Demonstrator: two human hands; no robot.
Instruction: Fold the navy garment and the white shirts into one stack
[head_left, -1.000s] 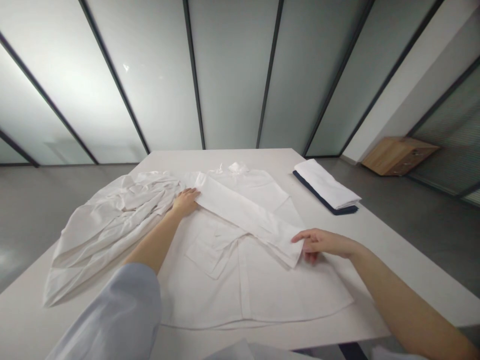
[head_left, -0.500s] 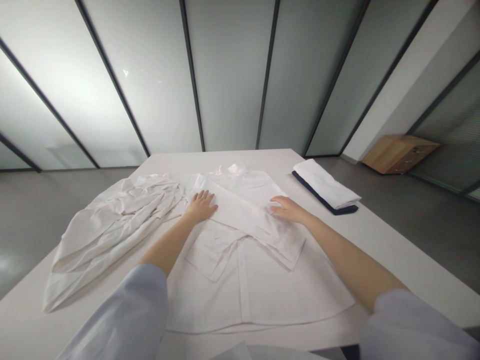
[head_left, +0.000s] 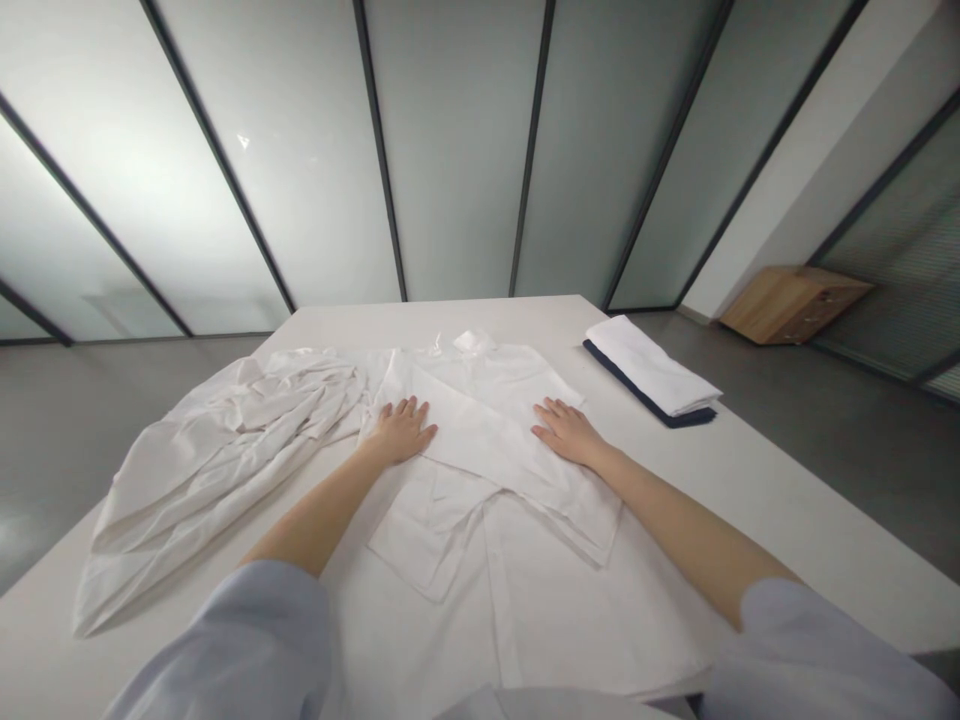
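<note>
A white shirt point(head_left: 465, 420) lies spread on the table, its collar toward the far end and its sleeves crossed over the front. My left hand point(head_left: 403, 430) rests flat on the folded sleeve at the shirt's left side, fingers spread. On the right side of the shirt, my right hand point(head_left: 568, 430) also lies palm down with its fingers apart. Neither hand grips the cloth. The hem nearest me is partly hidden by my own clothing.
A crumpled heap of white cloth point(head_left: 225, 450) covers the table's left side, touching the shirt. Folded white cloth point(head_left: 649, 362) lies on folded dark blue cloth point(head_left: 686, 418) at the right. Beyond the white table point(head_left: 360, 322) stand frosted glass panels and a wooden cabinet point(head_left: 787, 300).
My right hand has flattened onto the shirt, its fingers now spread. My left hand has slid slightly nearer to me, and the shirt has shifted a little toward me.
</note>
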